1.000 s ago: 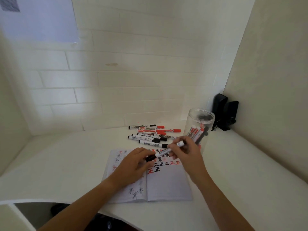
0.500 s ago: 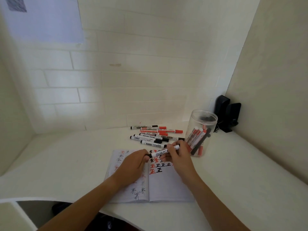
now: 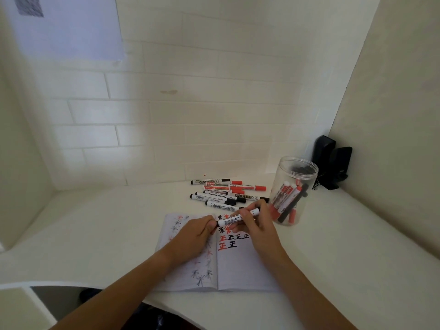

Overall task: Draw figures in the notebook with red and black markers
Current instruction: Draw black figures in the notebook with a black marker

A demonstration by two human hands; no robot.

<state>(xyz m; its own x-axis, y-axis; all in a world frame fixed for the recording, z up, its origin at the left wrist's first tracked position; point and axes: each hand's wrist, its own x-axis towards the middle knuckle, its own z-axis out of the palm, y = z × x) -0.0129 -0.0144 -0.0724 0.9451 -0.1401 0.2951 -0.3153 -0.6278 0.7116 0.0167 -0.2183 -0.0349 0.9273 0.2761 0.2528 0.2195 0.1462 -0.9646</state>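
Observation:
An open notebook (image 3: 240, 265) lies on the white table, its pages marked with red and black stars and characters. Above its middle fold both hands hold one white-barrelled marker (image 3: 229, 220) nearly level. My right hand (image 3: 256, 222) grips the barrel. My left hand (image 3: 196, 234) pinches the marker's black cap end. Whether the cap is on or partly off is hidden by the fingers.
Several red and black markers (image 3: 226, 191) lie loose on the table behind the notebook. A clear plastic jar (image 3: 292, 189) holding more markers stands at the right. Black objects (image 3: 333, 160) sit in the far right corner. Walls close in at left, back and right.
Both hands and the marker have drawn a little closer to me over the notebook. The left hand's fingers have closed round the black cap end.

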